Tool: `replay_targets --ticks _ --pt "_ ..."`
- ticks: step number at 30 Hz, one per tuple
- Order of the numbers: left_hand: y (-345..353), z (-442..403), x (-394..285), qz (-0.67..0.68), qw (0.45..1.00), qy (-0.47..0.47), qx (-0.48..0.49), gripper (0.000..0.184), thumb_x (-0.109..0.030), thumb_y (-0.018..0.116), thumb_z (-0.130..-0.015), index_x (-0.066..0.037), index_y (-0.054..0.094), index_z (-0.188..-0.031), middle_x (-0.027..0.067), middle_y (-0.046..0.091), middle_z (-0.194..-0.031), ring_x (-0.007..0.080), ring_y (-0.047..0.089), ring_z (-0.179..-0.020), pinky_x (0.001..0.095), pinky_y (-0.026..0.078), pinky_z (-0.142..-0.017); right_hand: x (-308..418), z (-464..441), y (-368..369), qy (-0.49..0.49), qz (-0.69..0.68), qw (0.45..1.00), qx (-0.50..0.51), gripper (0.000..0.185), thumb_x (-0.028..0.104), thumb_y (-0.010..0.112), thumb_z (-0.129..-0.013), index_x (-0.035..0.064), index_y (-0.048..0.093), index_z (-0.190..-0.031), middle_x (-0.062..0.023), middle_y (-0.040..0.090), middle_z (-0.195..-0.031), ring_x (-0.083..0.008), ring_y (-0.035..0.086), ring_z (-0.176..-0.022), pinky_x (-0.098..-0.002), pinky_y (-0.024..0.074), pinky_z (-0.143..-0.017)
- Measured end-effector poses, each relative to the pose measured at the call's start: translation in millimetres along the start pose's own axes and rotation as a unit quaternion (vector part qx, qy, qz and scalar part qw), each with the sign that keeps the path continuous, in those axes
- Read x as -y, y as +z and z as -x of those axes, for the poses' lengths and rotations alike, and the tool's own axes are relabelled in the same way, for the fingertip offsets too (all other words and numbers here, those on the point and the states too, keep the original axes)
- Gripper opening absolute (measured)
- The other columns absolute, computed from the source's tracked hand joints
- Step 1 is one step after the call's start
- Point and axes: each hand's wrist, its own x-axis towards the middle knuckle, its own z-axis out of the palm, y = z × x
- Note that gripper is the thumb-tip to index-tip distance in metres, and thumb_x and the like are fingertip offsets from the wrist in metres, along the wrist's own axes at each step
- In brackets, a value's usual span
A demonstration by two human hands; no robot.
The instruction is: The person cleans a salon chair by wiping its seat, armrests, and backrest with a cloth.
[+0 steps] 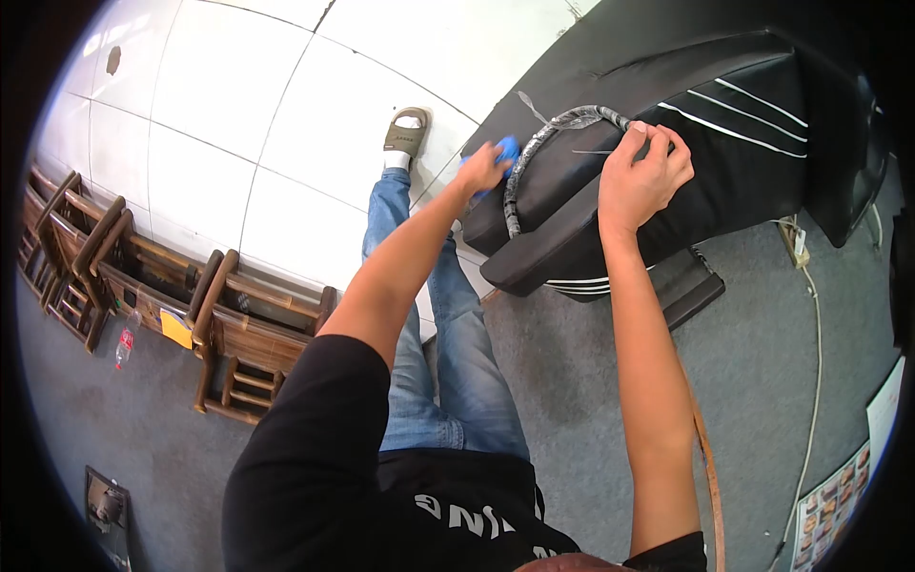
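My left hand, slightly blurred, is closed around a crumpled blue item beside the left side of a curved ring. Grey and black patterned wrapping covers this ring, and a loose grey strip sticks out near its top. The ring lies against a black padded seat. My right hand is over the seat at the ring's upper right end, its fingers pinched together. A thin dark rod or needle points left from beside this hand. What the right fingertips hold is hidden.
Bamboo chairs line the left, with a plastic bottle and a yellow sheet there. A white cable and a brown strap run down the right. A picture board is at lower right.
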Motion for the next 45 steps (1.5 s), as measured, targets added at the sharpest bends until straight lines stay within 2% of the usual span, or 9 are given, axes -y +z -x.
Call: replay_targets --ticks 5,7,10,15,22,26,29,36,45 --pt "-21 -46 -39 0.018 1.0 -0.021 -0.004 0.054 -0.039 0.062 -0.1 -0.012 0.058 -0.146 0.0242 0.054 -0.141 0.0424 0.059 -0.127 0.0482 0.048 -0.107 -2 2 0 -0.006 0.0 1.0 -0.002 0.025 0.03 0.061 -0.098 0.0079 0.071 -0.093 -0.0104 0.061 -0.119 -0.0344 0.054 -0.113 -0.0487 0.0515 -0.084" --pt "-12 -53 -13 0.089 0.994 0.011 0.062 0.053 -0.037 0.064 -0.099 -0.011 0.058 -0.145 0.0259 0.055 -0.14 0.0438 0.059 -0.126 0.0485 0.049 -0.106 0 -2 2 -0.003 0.002 1.0 -0.008 0.025 0.03 0.061 -0.098 0.008 0.071 -0.093 -0.0104 0.061 -0.118 -0.0344 0.054 -0.113 -0.0488 0.0514 -0.084" --pt "-7 -22 6 0.071 0.995 0.04 0.053 0.047 -0.034 0.064 -0.099 -0.009 0.062 -0.139 0.0271 0.056 -0.136 0.0461 0.059 -0.125 0.0486 0.049 -0.105 2 0 0 0.0 0.007 1.0 -0.002 0.025 0.03 0.06 -0.098 0.008 0.071 -0.093 -0.0102 0.061 -0.118 -0.0343 0.054 -0.113 -0.0489 0.0512 -0.084" --pt "-9 61 30 -0.026 0.996 -0.015 0.088 0.032 -0.029 0.063 -0.099 -0.014 0.064 -0.127 0.0252 0.059 -0.123 0.0464 0.06 -0.118 0.0504 0.05 -0.1 1 0 0 -0.003 0.001 1.0 -0.009 0.027 0.032 0.06 -0.099 0.0076 0.072 -0.094 -0.01 0.061 -0.118 -0.0338 0.054 -0.113 -0.0491 0.0509 -0.085" --pt "28 57 19 0.035 0.995 -0.051 -0.076 0.033 -0.027 0.064 -0.097 -0.014 0.063 -0.128 0.0209 0.055 -0.123 0.0453 0.061 -0.112 0.0519 0.051 -0.094 1 1 0 0.001 0.002 1.0 -0.01 0.026 0.03 0.06 -0.098 0.0072 0.072 -0.093 -0.0106 0.062 -0.118 -0.0346 0.055 -0.113 -0.0494 0.0513 -0.085" --pt "5 -7 -33 0.033 0.995 -0.053 -0.077 0.037 -0.026 0.064 -0.098 -0.017 0.065 -0.134 0.0205 0.056 -0.125 0.0436 0.062 -0.117 0.0502 0.051 -0.098 -2 -1 4 -0.01 -0.001 1.0 -0.025 0.024 0.029 0.062 -0.097 0.0074 0.072 -0.093 -0.0105 0.062 -0.117 -0.0348 0.055 -0.113 -0.0492 0.0515 -0.085" --pt "6 -33 -20 0.101 0.991 -0.019 -0.084 0.038 -0.025 0.063 -0.099 -0.017 0.065 -0.135 0.0197 0.056 -0.125 0.0424 0.061 -0.119 0.0479 0.05 -0.102 -4 0 4 -0.017 -0.003 0.999 -0.03 0.023 0.029 0.062 -0.097 0.0078 0.072 -0.092 -0.0101 0.062 -0.116 -0.0347 0.055 -0.112 -0.0491 0.0516 -0.084" --pt "30 38 18 0.099 0.987 0.037 -0.119 0.034 -0.025 0.062 -0.1 -0.01 0.063 -0.13 0.0247 0.056 -0.116 0.0487 0.058 -0.111 0.0525 0.048 -0.093 -3 1 4 -0.007 0.002 1.0 -0.027 0.023 0.029 0.063 -0.096 0.0087 0.072 -0.092 -0.0083 0.062 -0.116 -0.0338 0.054 -0.112 -0.0489 0.0514 -0.083" --pt "52 131 84 0.107 0.99 -0.069 -0.057 0.037 -0.026 0.06 -0.102 -0.012 0.06 -0.136 0.0267 0.057 -0.119 0.049 0.059 -0.114 0.0521 0.048 -0.097 -2 2 3 -0.007 0.006 1.0 -0.025 0.022 0.029 0.063 -0.095 0.0096 0.073 -0.092 -0.0082 0.062 -0.116 -0.0335 0.055 -0.112 -0.0485 0.0518 -0.083"
